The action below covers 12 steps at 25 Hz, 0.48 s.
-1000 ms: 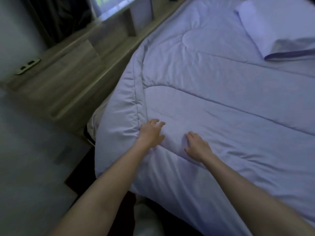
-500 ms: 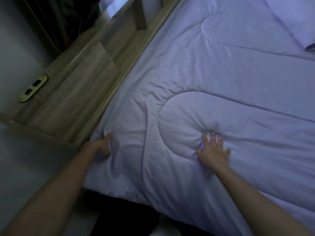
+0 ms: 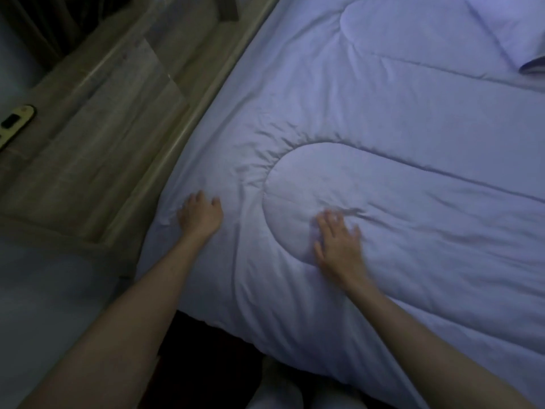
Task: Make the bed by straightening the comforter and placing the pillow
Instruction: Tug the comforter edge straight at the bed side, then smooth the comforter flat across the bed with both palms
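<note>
A pale lilac quilted comforter (image 3: 368, 119) covers the bed and fills most of the view. Small creases fan out around a rounded stitched panel near its left edge. My left hand (image 3: 199, 215) rests on the comforter's left border, fingers slightly curled, holding nothing. My right hand (image 3: 337, 240) lies flat, fingers spread, on the rounded panel; it is blurred. A matching pillow (image 3: 513, 28) lies on the comforter at the top right corner, partly cut off by the frame.
A wooden bed surround with a shelf ledge (image 3: 97, 149) runs along the comforter's left side. A wall socket plate (image 3: 14, 122) sits at far left. Dark floor shows below the comforter's near edge, and a dark curtain hangs at top left.
My left hand moved from gripping the comforter's left edge up onto its top surface. My right hand shifted slightly along the rounded panel. The view moved closer to the bed.
</note>
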### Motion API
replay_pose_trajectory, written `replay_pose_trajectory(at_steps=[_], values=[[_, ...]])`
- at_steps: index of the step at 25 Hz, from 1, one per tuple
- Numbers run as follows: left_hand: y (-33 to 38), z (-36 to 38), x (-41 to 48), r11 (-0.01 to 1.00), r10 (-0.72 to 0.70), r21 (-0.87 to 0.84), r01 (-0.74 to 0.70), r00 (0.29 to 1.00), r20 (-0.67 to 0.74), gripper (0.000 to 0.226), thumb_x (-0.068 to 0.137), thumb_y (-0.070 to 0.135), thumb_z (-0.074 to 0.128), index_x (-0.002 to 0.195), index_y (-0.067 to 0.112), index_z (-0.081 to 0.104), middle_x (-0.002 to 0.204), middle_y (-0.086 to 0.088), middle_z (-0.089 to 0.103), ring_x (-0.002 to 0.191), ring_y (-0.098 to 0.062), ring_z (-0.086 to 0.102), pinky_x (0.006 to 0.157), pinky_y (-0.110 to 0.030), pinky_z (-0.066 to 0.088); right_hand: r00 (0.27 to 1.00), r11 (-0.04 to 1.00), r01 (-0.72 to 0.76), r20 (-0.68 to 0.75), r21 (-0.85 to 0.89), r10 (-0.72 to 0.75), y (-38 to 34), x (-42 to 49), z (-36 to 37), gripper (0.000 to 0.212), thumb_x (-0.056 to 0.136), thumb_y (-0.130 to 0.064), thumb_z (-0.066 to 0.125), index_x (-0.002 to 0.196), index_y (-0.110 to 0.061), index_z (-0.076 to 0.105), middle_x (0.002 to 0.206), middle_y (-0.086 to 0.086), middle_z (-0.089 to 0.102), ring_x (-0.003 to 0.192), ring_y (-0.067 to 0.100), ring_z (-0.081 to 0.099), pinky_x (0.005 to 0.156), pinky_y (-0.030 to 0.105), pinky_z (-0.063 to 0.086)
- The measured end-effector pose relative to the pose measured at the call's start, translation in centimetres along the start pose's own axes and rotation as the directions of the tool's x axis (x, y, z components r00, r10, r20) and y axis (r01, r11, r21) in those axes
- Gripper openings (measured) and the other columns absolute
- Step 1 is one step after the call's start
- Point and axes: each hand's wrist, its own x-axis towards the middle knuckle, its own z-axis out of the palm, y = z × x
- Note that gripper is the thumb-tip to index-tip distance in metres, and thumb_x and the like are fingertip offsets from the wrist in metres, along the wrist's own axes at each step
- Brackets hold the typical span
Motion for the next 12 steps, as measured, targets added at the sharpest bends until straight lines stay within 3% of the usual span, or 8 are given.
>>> replay_pose_trajectory(at_steps=[2, 5, 7, 10, 11, 12], values=[[4.8, 0.7, -2.6, 0.947, 0.320, 0.081, -0.311, 0.933, -0.164, 0.053, 0.096, 0.033, 0.035, 0.137, 0.001, 0.044, 0.145, -0.022, 0.043, 0.134, -0.036, 0.041, 0.109, -0.052, 0.029, 1.000, 0.999, 0.017, -0.012, 0.030, -0.016, -0.9, -0.4, 1.3, 0.061, 0.085, -0.039, 0.036, 0.136, -0.011, 0.051, 0.143, 0.007, 0.051, 0.127, 0.029, 0.054, 0.098, 0.060, 0.041], [11.6, 5.2, -8.2, 0.690, 0.723, 0.147, -0.708, 0.678, -0.130, 0.057, 0.089, 0.031, 0.032, 0.136, 0.002, 0.048, 0.143, -0.018, 0.048, 0.132, -0.034, 0.047, 0.107, -0.054, 0.034, 0.987, 0.991, -0.136, -0.089, 0.013, 0.137, 5.3, -2.8, 3.1, 0.062, 0.091, -0.045, 0.034, 0.145, -0.016, 0.039, 0.151, 0.003, 0.041, 0.136, 0.026, 0.043, 0.109, 0.052, 0.030], [15.7, 8.8, -12.0, 0.511, 0.859, 0.146, -0.847, 0.507, -0.066, 0.057, 0.089, 0.029, 0.035, 0.137, 0.003, 0.047, 0.143, -0.016, 0.049, 0.132, -0.031, 0.048, 0.106, -0.055, 0.034, 0.927, 0.938, -0.346, -0.143, 0.026, 0.346, 11.9, -7.3, 3.3, 0.061, 0.093, -0.045, 0.033, 0.146, -0.017, 0.036, 0.151, 0.006, 0.040, 0.136, 0.029, 0.042, 0.109, 0.049, 0.031], [19.4, 12.8, -15.9, 0.261, 0.953, 0.118, -0.958, 0.275, 0.124, 0.057, 0.092, 0.033, 0.034, 0.144, 0.008, 0.039, 0.151, -0.010, 0.039, 0.139, -0.025, 0.037, 0.114, -0.051, 0.023, 0.763, 0.789, -0.613, -0.227, 0.044, 0.606, 21.5, -16.5, 3.3, 0.057, 0.094, -0.041, 0.031, 0.145, -0.016, 0.036, 0.147, 0.012, 0.043, 0.133, 0.034, 0.041, 0.106, 0.050, 0.032], [18.9, 13.4, -15.7, 0.239, 0.956, 0.147, -0.960, 0.259, 0.137, 0.057, 0.094, 0.036, 0.034, 0.144, 0.011, 0.038, 0.152, -0.008, 0.038, 0.140, -0.024, 0.036, 0.115, -0.050, 0.023, 0.731, 0.751, -0.659, -0.209, 0.026, 0.649, 24.1, -19.7, 3.2, 0.056, 0.095, -0.039, 0.030, 0.145, -0.017, 0.034, 0.147, 0.013, 0.042, 0.133, 0.035, 0.040, 0.105, 0.051, 0.031], [17.7, 13.6, -14.7, 0.281, 0.947, 0.190, -0.941, 0.304, 0.105, 0.057, 0.094, 0.040, 0.034, 0.144, 0.013, 0.039, 0.151, -0.006, 0.039, 0.140, -0.023, 0.037, 0.115, -0.048, 0.023, 0.697, 0.711, -0.703, -0.180, 0.022, 0.694, 26.4, -22.6, 3.0, 0.054, 0.095, -0.038, 0.029, 0.146, -0.018, 0.033, 0.147, 0.013, 0.040, 0.134, 0.036, 0.038, 0.105, 0.052, 0.031]])
